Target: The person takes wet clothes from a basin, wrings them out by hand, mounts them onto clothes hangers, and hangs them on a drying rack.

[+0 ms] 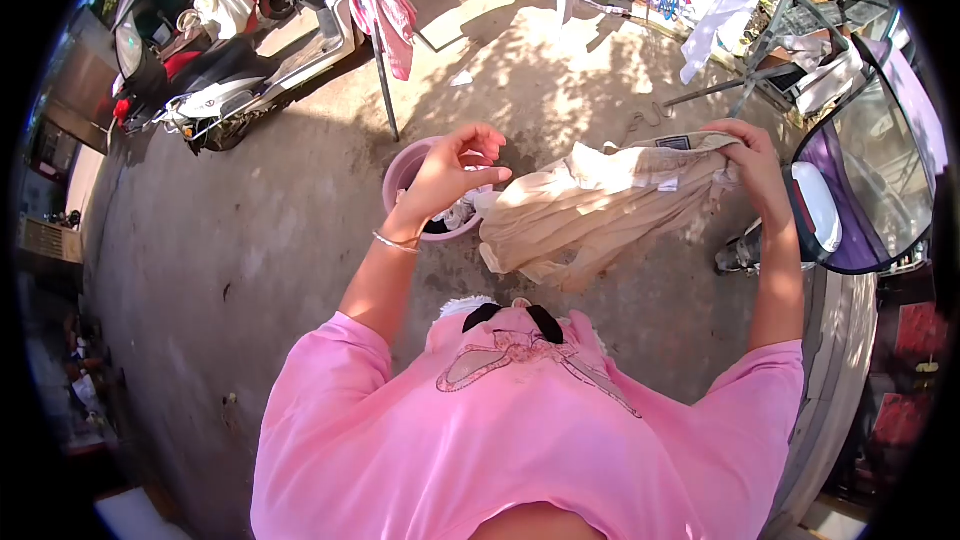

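Pink shirt point(520, 440) closest, my right hand point(755, 162) pinches the beige garment point(600, 215) at its waistband point(640, 155), likely so the folds hang loose near the basin point(392, 185); my left hand point(450, 178) curls empty, thumb and fingers apart

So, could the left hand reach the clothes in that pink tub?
Probably, yes: the left hand looks empty and is right by the pink tub. The beige garment hangs mostly to one side, leaving some clothes uncovered.
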